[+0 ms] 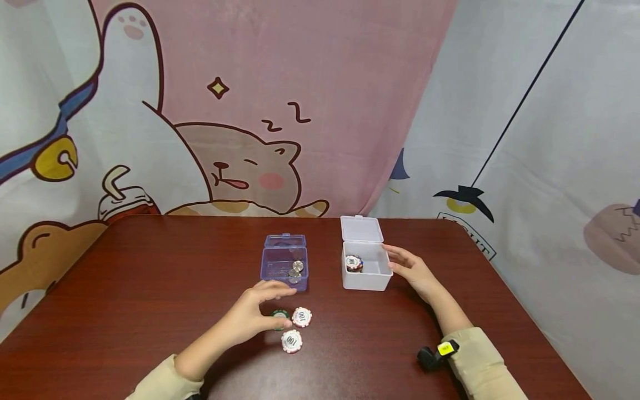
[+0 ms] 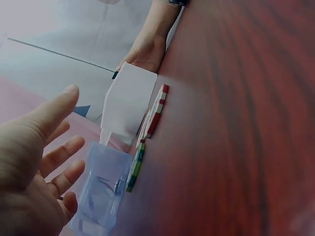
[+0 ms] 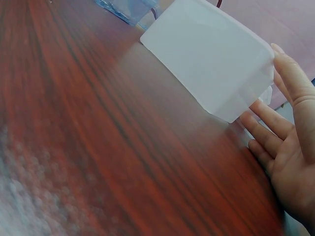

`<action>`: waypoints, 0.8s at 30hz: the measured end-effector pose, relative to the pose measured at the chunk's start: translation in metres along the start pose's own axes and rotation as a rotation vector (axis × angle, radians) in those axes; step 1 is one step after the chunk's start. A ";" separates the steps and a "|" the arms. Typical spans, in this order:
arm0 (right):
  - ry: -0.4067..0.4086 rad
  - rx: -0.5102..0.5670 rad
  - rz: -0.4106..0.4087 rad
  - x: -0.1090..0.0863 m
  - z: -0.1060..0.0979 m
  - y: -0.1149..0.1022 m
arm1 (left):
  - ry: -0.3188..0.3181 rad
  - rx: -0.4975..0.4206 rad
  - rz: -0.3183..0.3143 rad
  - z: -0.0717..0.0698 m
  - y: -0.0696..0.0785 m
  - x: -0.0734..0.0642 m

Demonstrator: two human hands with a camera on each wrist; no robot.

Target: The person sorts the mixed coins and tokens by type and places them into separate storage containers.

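My left hand hovers over three poker chips on the table, thumb and fingers spread apart with nothing between them. Partly behind its thumb lies a green chip. Two white chips with red edges, marked 100, lie beside it: one upper right, one nearer. With loosely extended fingers, my right hand touches the right side of an open white box. Several stacked chips sit in that box's left part. In the right wrist view the thumb lies along the white box.
A translucent blue box stands left of the white one, lid up, with several silver coins inside. Both boxes are on a dark red-brown table. A printed cartoon cloth hangs behind the far edge.
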State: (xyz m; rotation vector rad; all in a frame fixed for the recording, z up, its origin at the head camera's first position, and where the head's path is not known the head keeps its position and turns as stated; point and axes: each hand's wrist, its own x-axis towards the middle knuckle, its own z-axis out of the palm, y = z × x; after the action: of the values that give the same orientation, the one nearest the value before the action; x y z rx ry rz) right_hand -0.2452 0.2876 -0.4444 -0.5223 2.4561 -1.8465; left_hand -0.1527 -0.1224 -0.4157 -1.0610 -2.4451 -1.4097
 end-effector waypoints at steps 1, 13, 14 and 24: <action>0.000 0.002 0.002 0.000 0.000 0.000 | -0.007 0.011 -0.009 -0.001 -0.001 -0.002; 0.001 -0.008 -0.002 0.000 0.001 -0.001 | -0.113 0.096 -0.091 -0.005 -0.014 -0.012; 0.002 -0.009 -0.002 0.000 0.001 -0.001 | -0.120 0.096 -0.104 -0.005 -0.014 -0.013; 0.000 -0.020 0.011 -0.001 0.001 -0.003 | -0.152 0.124 -0.170 -0.004 -0.022 -0.015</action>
State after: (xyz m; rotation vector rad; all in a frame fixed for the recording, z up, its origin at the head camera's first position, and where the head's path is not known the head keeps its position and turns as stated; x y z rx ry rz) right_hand -0.2434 0.2860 -0.4425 -0.5088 2.4746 -1.8198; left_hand -0.1558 -0.1403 -0.4352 -0.9876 -2.7493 -1.2429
